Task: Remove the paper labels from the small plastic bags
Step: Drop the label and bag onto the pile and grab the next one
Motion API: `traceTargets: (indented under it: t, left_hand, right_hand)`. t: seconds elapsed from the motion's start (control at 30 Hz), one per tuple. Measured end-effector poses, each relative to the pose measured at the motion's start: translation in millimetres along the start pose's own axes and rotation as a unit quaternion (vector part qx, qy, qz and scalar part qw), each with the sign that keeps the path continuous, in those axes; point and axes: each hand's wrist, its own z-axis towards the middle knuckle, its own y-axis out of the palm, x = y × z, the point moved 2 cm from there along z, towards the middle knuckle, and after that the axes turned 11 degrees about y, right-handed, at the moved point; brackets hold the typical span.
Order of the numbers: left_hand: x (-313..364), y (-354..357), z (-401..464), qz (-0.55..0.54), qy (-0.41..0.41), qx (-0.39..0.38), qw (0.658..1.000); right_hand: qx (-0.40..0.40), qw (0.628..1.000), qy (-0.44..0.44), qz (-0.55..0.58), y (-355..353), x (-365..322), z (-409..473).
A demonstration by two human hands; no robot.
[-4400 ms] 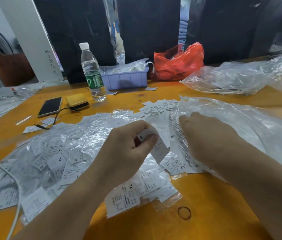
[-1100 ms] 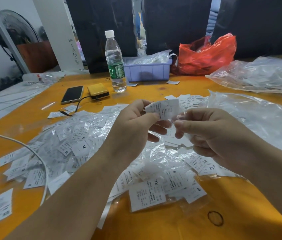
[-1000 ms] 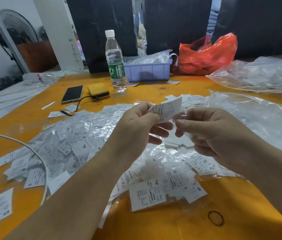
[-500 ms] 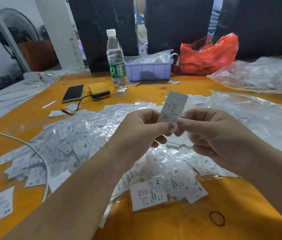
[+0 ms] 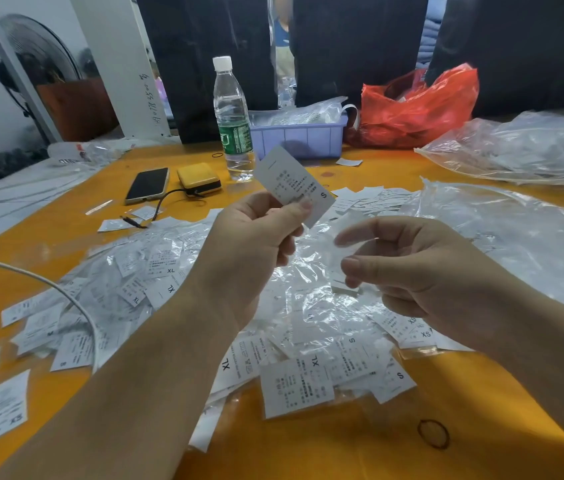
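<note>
The left hand (image 5: 256,237) is pinching a paper label (image 5: 292,185) marked S between thumb and forefinger, holding it up clear of its bag, so this one looks already freed; the right hand (image 5: 412,268) is pinching a small clear plastic bag (image 5: 339,244) just to the right of the label, though the film is hard to trace. Plenty seems to be remaining: a heap of bags with labels (image 5: 308,341) inside is lying under and near both hands across the orange table (image 5: 343,452). Beyond the hands, toward the far right, loose labels (image 5: 370,199) are lying in a small pile, probably the finished ones, beside a large clear sack (image 5: 516,244)
</note>
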Motion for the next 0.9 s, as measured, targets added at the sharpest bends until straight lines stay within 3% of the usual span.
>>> traceTargets:
  t: [0.33, 0.9]
  left_hand:
    - [0.5, 5.9, -4.0, 0.038, 0.016, -0.060, 0.997]
    - [7.6, 3.9, -3.1, -0.003, 0.042, -0.028, 0.999]
  right_hand:
    - [-0.016, 1.000, -0.012, -0.003, 2.1, -2.4, -2.6]
    - [-0.004, 1.000, -0.004, -0.017, 0.3, -3.7, -4.6]
